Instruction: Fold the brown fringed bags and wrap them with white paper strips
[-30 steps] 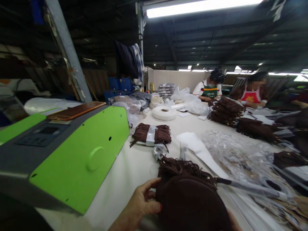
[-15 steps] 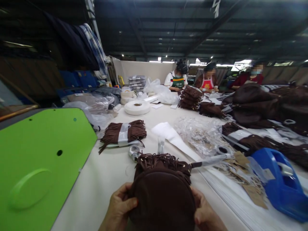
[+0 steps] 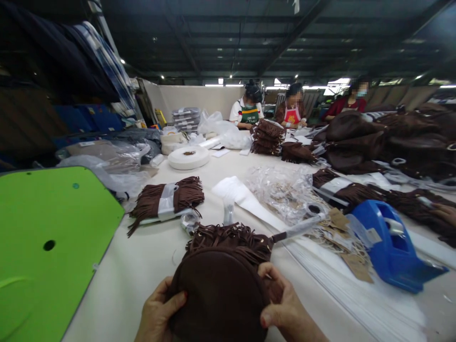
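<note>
A dark brown leather bag [image 3: 219,289] is between my hands at the bottom middle, its round smooth base turned toward me. Brown fringe [image 3: 228,237] hangs off its far side onto the table. My left hand [image 3: 160,304] grips the bag's left edge, thumb on the base and fingers behind. On the right edge, my right hand [image 3: 285,304] holds the rim between thumb and curled fingers. A strap wrapped in clear plastic [image 3: 301,228] runs from the bag to the right. Just beyond the bag lies a plastic-wrapped ring [image 3: 190,222].
A wrapped fringed bundle [image 3: 167,199] lies left of centre, near a green board [image 3: 53,247]. Right are a blue tape dispenser [image 3: 388,242], paper tags [image 3: 356,266] and white sheets [image 3: 342,289]. A white roll [image 3: 188,157] stands farther back. Several people work across the table; another hand [image 3: 445,213] shows far right.
The view has swung slightly right, so things sit farther left. My right hand's fingers have come up into sight along the bag's right edge. Another person's hand has appeared at far right.
</note>
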Available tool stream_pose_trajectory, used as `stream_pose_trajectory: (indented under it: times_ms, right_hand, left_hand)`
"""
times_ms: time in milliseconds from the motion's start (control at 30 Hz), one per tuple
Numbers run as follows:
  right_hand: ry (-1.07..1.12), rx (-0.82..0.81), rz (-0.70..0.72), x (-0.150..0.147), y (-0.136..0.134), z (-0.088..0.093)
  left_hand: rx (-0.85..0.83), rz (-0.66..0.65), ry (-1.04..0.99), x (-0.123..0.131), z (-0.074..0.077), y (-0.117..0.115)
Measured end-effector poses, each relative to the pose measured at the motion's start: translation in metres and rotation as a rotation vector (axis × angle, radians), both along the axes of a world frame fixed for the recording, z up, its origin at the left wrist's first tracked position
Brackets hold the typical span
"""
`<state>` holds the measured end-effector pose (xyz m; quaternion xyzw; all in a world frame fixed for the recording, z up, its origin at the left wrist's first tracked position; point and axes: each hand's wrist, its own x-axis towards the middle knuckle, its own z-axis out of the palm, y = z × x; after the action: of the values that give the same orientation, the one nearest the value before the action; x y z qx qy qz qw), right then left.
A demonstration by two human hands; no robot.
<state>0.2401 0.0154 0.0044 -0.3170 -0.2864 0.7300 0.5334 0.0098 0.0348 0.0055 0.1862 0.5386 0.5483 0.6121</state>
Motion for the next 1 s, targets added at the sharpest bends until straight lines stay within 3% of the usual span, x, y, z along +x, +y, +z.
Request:
stream_pose_trajectory:
  times_ms: [167, 267, 367, 600, 800, 1000]
  right_hand:
    - [-0.061, 0.021, 0.086, 0.0, 0.002, -0.004]
    - [0.073, 0.019, 0.131, 0.001, 0.002, -0.008]
    - [0.196, 0.029, 0.176, 0.004, 0.002, -0.01]
    - [0.177, -0.012, 0.151, 0.001, 0.0, -0.008]
    - [0.082, -0.055, -0.015, 0.004, -0.005, -0.005]
    - [-0.173, -0.09, -0.194, 0.026, -0.004, 0.0]
  left_hand:
    - [-0.033, -0.012, -0.003, 0.008, 0.003, 0.0]
    - [-0.029, -0.057, -0.016, 0.009, 0.004, 0.003]
    - [-0.009, -0.018, -0.004, 0.007, 0.005, 0.006]
    - [0.01, 0.075, -0.001, 0.016, 0.008, 0.003]
    - [0.073, 0.022, 0.058, 0.007, 0.016, -0.004]
    - [0.16, -0.233, 0.003, -0.009, 0.021, -0.014]
